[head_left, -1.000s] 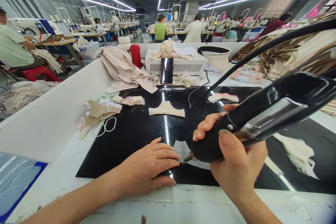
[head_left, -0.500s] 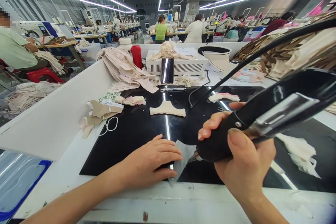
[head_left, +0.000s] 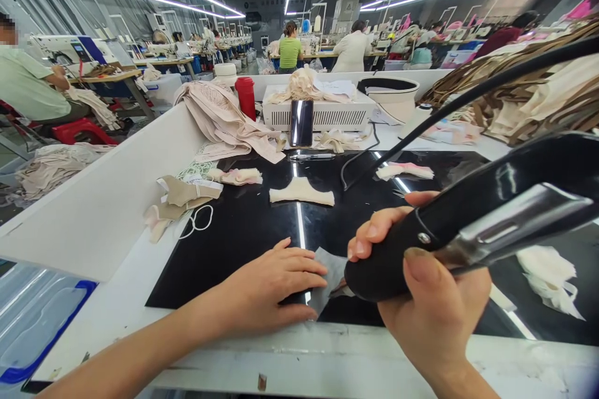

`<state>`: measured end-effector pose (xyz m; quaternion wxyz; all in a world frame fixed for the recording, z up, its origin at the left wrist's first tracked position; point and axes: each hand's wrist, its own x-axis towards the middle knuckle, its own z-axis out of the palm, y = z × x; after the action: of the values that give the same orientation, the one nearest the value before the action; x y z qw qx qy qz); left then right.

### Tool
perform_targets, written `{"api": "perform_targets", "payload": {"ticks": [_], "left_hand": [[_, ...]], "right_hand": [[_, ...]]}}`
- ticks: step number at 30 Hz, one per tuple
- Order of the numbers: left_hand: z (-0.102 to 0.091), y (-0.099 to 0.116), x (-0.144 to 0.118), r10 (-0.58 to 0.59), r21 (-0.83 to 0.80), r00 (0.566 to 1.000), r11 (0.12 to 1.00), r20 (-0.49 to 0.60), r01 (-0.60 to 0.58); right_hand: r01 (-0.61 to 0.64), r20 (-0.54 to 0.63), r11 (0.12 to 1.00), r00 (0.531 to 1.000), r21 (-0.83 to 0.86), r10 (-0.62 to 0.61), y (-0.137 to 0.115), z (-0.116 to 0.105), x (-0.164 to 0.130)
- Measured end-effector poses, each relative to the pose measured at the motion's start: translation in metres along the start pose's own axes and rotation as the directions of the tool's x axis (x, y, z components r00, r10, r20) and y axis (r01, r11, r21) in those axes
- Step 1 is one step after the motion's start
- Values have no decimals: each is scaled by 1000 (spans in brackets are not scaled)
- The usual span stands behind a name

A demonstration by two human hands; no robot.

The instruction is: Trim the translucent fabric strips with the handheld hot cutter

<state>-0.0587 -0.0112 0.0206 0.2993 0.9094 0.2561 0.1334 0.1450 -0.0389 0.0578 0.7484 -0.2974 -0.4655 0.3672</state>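
Observation:
My right hand [head_left: 433, 299] is wrapped round a black corded hand tool [head_left: 496, 199] with a silver lever along its side. The thumb presses near the lever's lower end, and the tool's rounded nose points down to the left. Its tip, partly hidden, meets a thin, see-through greyish piece of material [head_left: 327, 268] near the front edge of the black board [head_left: 224, 237]. Flat on the board lies my left hand [head_left: 276, 287], open, its fingertips resting on the left side of that thin piece. Beyond the hands sits a cream shaped fabric piece [head_left: 302, 192].
Fabric scraps [head_left: 550, 277] lie at right, bundled pieces [head_left: 185, 196] at left. Behind stand a phone [head_left: 302, 123], a white vented box [head_left: 337, 117] and a red cup [head_left: 245, 98]. A black cable [head_left: 444, 109] crosses from the right. People sit at sewing machines beyond.
The tool's nose has dipped slightly down and left over the thin piece. My left hand stays almost in place, and the whole view has shifted a little.

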Motion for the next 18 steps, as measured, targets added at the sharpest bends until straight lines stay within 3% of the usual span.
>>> {"api": "perform_targets", "payload": {"ticks": [18], "left_hand": [[-4, 5, 1, -13, -15, 999, 1000, 30, 14]], "right_hand": [[-1, 39, 999, 999, -52, 3, -4, 8, -12]]}}
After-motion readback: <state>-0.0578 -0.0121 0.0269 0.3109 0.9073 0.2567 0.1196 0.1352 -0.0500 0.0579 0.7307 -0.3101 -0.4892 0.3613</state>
